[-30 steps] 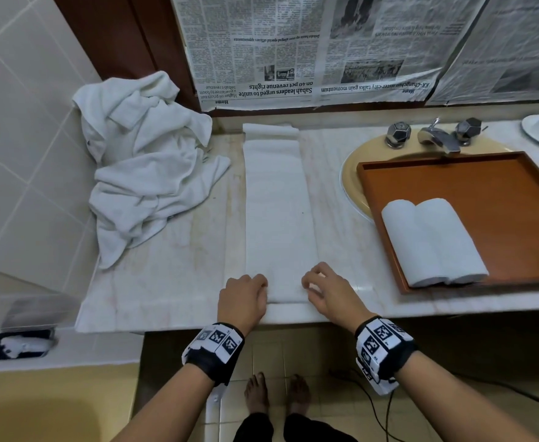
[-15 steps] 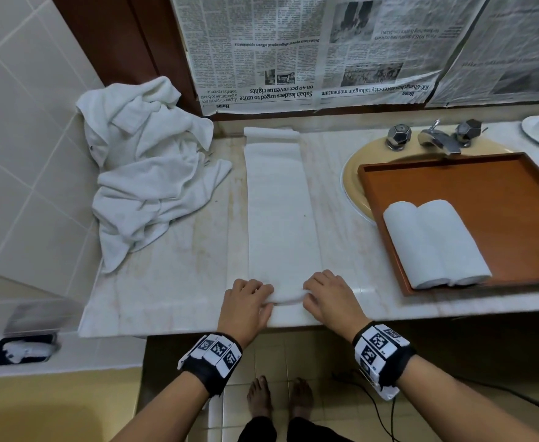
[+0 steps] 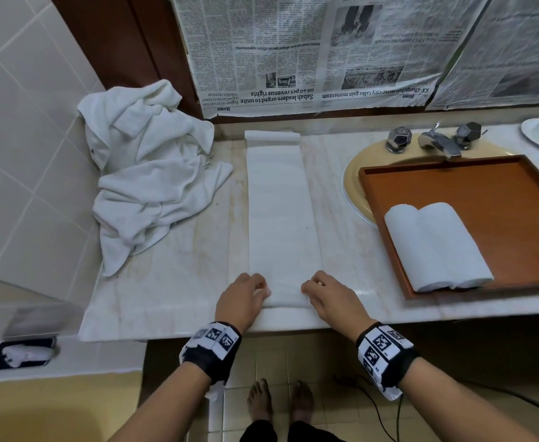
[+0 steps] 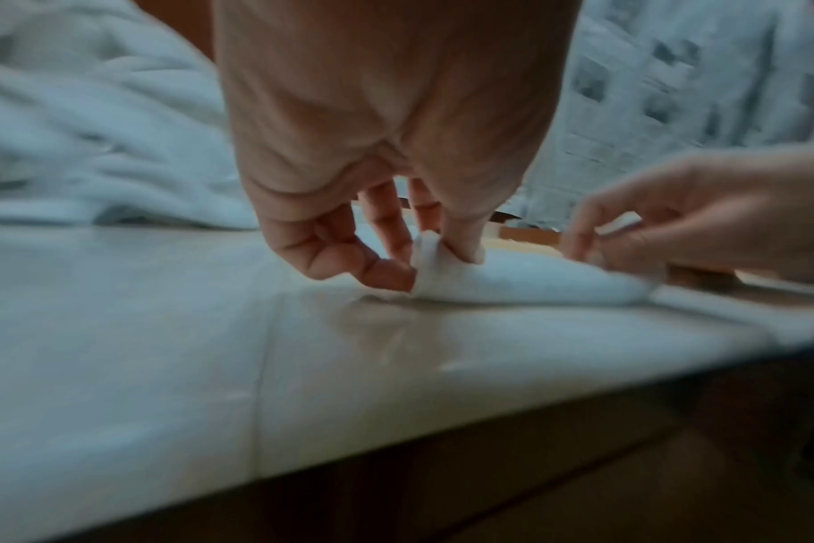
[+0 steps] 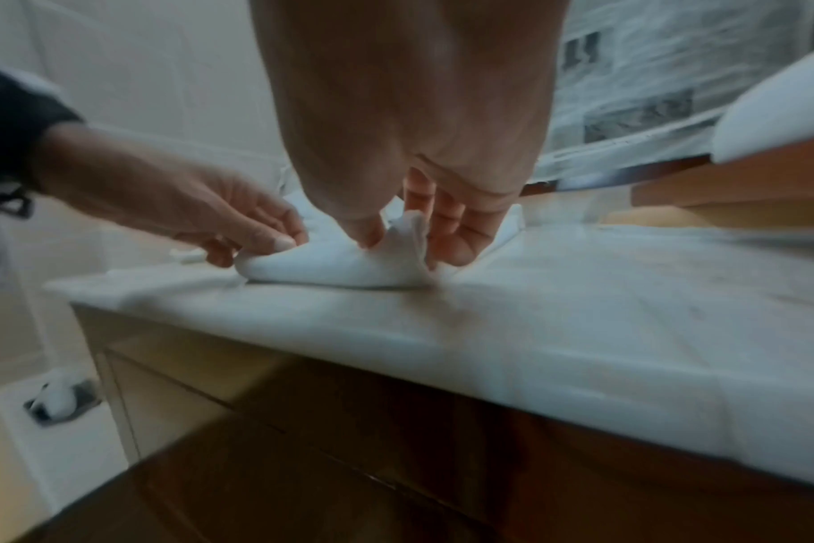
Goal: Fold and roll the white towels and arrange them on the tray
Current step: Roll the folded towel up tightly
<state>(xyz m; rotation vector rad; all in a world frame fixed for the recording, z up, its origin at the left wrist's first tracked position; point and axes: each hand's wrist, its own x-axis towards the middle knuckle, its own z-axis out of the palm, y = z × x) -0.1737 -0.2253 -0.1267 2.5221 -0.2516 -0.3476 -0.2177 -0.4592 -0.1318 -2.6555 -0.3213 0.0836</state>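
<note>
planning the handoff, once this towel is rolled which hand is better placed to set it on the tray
Right, most likely. The tray lies on the right hand's side, over the sink. The left hand would have to cross over. For now both hands pinch the near end of the folded towel.

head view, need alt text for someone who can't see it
Two hands, left hand and right hand, pinch the near end of a long folded white towel on a marble counter, starting a roll. Two rolled towels lie on a wooden tray over the sink; crumpled towels sit at left.
</note>
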